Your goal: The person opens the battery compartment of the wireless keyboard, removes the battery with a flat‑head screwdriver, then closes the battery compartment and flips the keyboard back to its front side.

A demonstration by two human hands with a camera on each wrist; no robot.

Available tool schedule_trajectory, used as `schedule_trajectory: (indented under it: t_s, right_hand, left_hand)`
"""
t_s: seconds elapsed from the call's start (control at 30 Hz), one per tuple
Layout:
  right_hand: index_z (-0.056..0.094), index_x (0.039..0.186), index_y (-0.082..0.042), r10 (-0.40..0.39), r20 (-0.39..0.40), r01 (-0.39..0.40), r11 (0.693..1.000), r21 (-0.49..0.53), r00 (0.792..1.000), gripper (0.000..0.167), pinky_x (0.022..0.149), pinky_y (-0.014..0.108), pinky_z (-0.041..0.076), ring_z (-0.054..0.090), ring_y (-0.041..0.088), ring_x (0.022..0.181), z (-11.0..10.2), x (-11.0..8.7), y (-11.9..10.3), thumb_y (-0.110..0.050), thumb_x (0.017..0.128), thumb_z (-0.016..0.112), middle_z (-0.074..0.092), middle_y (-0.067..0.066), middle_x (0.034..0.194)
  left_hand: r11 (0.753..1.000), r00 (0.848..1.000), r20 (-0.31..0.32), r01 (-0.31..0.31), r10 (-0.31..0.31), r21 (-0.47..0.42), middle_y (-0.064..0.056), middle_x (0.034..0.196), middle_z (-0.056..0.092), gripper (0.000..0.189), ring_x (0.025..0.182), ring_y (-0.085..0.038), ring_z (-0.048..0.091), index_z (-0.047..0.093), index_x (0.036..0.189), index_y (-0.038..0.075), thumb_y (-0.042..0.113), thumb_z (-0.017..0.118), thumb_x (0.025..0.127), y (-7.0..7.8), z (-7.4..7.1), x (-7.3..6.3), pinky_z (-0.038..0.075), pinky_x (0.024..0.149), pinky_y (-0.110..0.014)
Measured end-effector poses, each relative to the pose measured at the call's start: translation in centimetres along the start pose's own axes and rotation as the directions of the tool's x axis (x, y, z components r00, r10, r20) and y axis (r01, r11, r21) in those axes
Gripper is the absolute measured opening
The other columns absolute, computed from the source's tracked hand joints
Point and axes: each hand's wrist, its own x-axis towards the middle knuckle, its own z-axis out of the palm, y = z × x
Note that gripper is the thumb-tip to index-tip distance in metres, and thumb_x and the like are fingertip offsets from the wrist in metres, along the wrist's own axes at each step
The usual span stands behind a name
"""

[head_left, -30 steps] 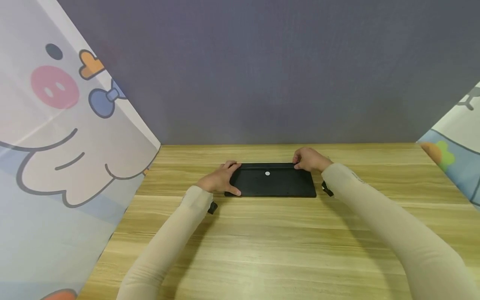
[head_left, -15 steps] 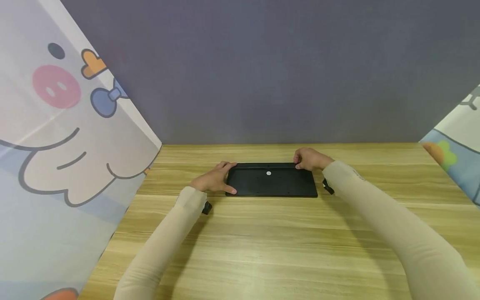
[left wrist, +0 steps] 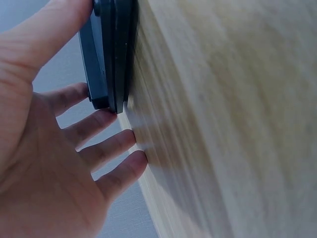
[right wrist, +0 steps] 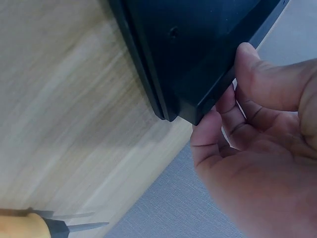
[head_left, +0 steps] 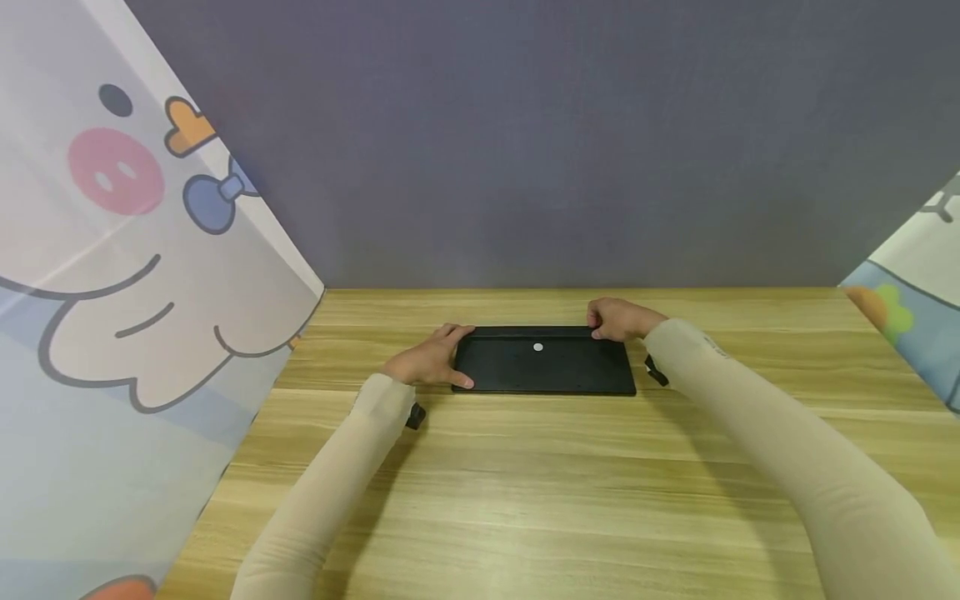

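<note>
A black keyboard point(head_left: 545, 365) lies underside up on the wooden table, with a small round white sticker near its raised far bar. My left hand point(head_left: 426, 360) spans its left end. The left thumb rests at the near left corner; in the left wrist view the fingers point(left wrist: 106, 153) are spread and fairly straight, with tips touching the keyboard's end and the table. My right hand point(head_left: 621, 320) pinches the far right corner between thumb and curled fingers, as the right wrist view shows point(right wrist: 250, 114). The keys underneath are hidden.
A yellow-handled pointed tool point(right wrist: 27, 226), like a screwdriver, lies right of the keyboard in the right wrist view. A grey partition point(head_left: 540, 167) rises behind the table point(head_left: 510, 492). Walls with cartoon prints point(head_left: 187, 317) stand at both sides.
My left hand has slid a little left, away from the middle of the keyboard, and then stayed there. The right hand keeps its pinch at the far right corner.
</note>
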Motion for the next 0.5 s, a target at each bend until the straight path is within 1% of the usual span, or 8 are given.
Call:
schedule_trajectory:
  t_s: [0.13,0.3,0.4,0.5]
  right_hand:
    - [0.05,0.091,0.0,-0.012,0.009,0.012,1.0,0.001,1.0,0.008,0.07,0.036,0.037,0.043,0.024,0.079,-0.03,0.11,-0.13,0.001,0.092,0.059,0.047,0.01,0.089]
    - [0.046,0.083,-0.004,-0.033,-0.004,0.033,0.999,0.005,0.999,0.016,0.069,0.036,0.035,0.042,0.023,0.076,-0.04,0.05,-0.02,0.002,0.091,0.059,0.045,0.008,0.083]
    - [0.049,0.084,-0.004,-0.03,-0.031,0.03,1.0,0.008,0.999,0.015,0.07,0.038,0.038,0.046,0.025,0.079,0.09,-0.07,0.16,0.0,0.09,0.062,0.051,0.009,0.087]
    - [0.053,0.091,-0.002,-0.008,-0.07,0.01,0.999,0.033,0.998,0.011,0.074,0.041,0.043,0.052,0.028,0.086,0.24,-0.25,0.28,-0.002,0.089,0.065,0.055,0.013,0.095]
  left_hand:
    - [1.0,1.0,-0.003,-0.005,0.005,0.012,-0.009,0.155,0.011,0.105,0.139,-0.031,0.017,0.014,0.153,0.024,0.046,0.078,0.073,-0.16,0.08,-0.02,0.033,0.101,-0.05]
    - [1.0,1.0,-0.012,-0.015,0.016,0.015,-0.009,0.154,0.012,0.105,0.139,-0.031,0.016,0.015,0.153,0.024,0.046,0.078,0.072,-0.23,0.14,0.04,0.032,0.101,-0.051]
    - [1.0,1.0,-0.012,-0.012,0.012,0.012,-0.008,0.154,0.013,0.105,0.139,-0.031,0.017,0.015,0.153,0.024,0.046,0.079,0.072,-0.22,0.16,0.03,0.033,0.101,-0.05]
    - [1.0,1.0,-0.013,-0.011,0.011,0.016,-0.008,0.153,0.015,0.105,0.139,-0.03,0.018,0.015,0.153,0.024,0.045,0.079,0.072,-0.21,0.13,0.02,0.033,0.101,-0.05]
